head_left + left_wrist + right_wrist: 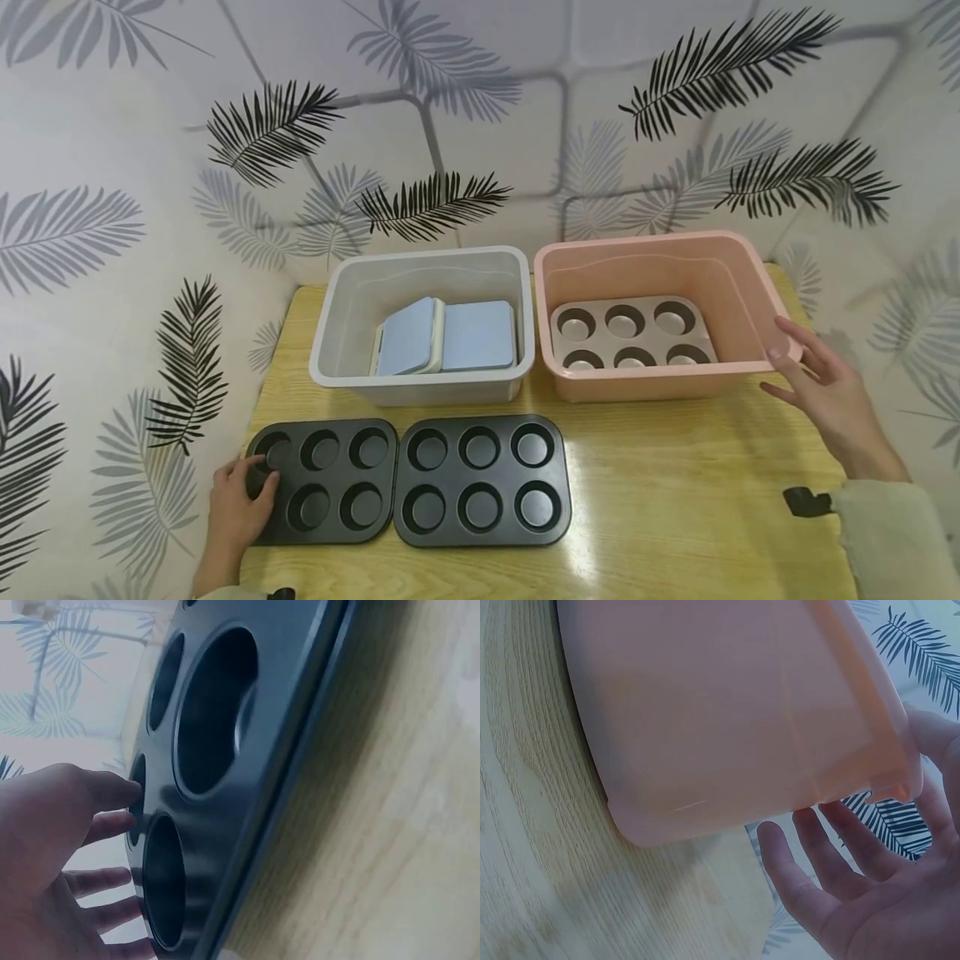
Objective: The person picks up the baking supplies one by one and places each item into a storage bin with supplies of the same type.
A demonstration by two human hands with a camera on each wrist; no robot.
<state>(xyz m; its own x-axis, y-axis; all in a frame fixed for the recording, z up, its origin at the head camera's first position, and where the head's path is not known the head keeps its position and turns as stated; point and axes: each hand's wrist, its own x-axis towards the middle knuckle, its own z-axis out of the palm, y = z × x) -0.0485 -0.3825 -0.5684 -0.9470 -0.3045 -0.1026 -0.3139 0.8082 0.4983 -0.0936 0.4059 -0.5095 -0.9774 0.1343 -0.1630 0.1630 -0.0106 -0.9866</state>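
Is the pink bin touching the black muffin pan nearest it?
Apart: the head view shows wooden table between the pink bin and that black muffin pan.

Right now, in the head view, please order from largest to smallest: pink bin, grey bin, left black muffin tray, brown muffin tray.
Pink bin
Grey bin, slightly smaller
Left black muffin tray
Brown muffin tray, judged by its visible part; its front is hidden

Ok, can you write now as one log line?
left hand at left black tray | right hand at pink tub | brown tray inside pink tub
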